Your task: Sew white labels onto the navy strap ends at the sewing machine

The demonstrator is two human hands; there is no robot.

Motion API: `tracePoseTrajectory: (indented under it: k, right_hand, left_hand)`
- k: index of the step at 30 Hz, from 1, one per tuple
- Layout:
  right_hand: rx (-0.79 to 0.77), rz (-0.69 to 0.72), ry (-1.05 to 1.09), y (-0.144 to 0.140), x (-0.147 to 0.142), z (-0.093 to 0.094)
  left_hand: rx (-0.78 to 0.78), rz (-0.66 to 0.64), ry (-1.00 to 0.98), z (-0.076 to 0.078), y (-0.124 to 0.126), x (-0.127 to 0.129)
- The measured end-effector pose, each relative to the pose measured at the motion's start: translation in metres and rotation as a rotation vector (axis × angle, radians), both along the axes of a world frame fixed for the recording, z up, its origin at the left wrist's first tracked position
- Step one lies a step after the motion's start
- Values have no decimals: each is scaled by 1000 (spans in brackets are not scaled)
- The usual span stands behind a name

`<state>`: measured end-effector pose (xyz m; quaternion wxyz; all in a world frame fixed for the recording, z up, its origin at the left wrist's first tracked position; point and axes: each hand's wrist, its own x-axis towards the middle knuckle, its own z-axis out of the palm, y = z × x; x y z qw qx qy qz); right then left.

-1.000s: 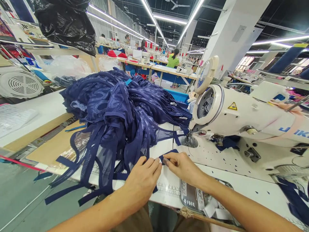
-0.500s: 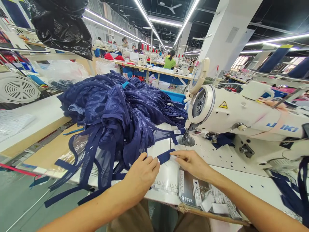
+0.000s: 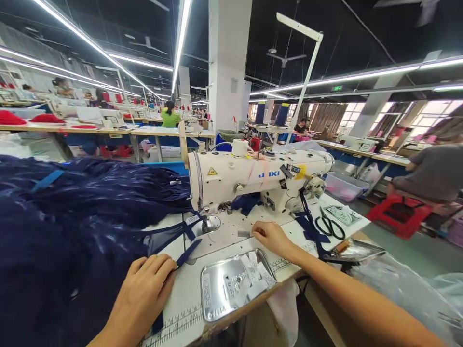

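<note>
Between the two hands on the white sewing desk [image 3: 318,226], the picture has changed. A second ago both hands met over one short navy fabric strap, pinching its folded end just ahead of the person. Now they are well apart, and the head camera has swung right, so the white industrial sewing machine [image 3: 253,178] fills the middle of the view.

The left hand [image 3: 144,284] lies palm down with fingers loosely curled on the edge of the big heap of dark navy lace garments [image 3: 72,217]. Its fingertips press the navy fabric strap [image 3: 188,250], which runs from there up towards the presser foot [image 3: 206,222]. It looks pinned flat, not pinched.

The right hand [image 3: 271,237] has left the strap and reaches forward over the desk, right of the presser foot. Its fingertips are closed narrowly on a small grey label-like piece [image 3: 244,233]; whether that piece is lifted or lying flat, I cannot tell.

Just nearer than the right hand sits a shiny rectangular metal tray [image 3: 211,299] with small white labels in it. Further right lie black-handled scissors [image 3: 329,226].

My reading: the strap is held ready while a label is fetched for it.
</note>
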<state>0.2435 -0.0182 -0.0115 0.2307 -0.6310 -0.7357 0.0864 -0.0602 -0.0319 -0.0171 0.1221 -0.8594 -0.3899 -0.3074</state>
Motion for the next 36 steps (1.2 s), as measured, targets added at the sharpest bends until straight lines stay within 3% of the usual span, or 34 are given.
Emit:
tracePoseTrajectory:
  k: [2,5,9,12,20,25,30,36]
  right_hand:
    - [27,63,63,-10,-9,1]
    - [42,176,147,-21,-23,1]
    - [4,230,294,-30,-36,1]
    - [-16,251,445,-34,-47,5]
    - [-88,330,699,-32,-105,15]
    - [-189,332,937,-19,-135,13]
    - [-178,291,1075,-5,-150,9]
    - [-177,306,1075,0,-152,9]
  left_hand:
    - [-86,38,-180,7,-2,10]
    - [-347,96,-480,18,-7,27]
    - [-772,-3,-916,25,-9,40]
    - [-915,-46,-1108,23,-10,40]
    - [-1014,-53,-1279,12,-13,38]
    - [-988,-99,-1374,8,-13,37]
    - [-913,-68,-1399,7,-14,36]
    - [-838,-38,-1364,7,-16,34]
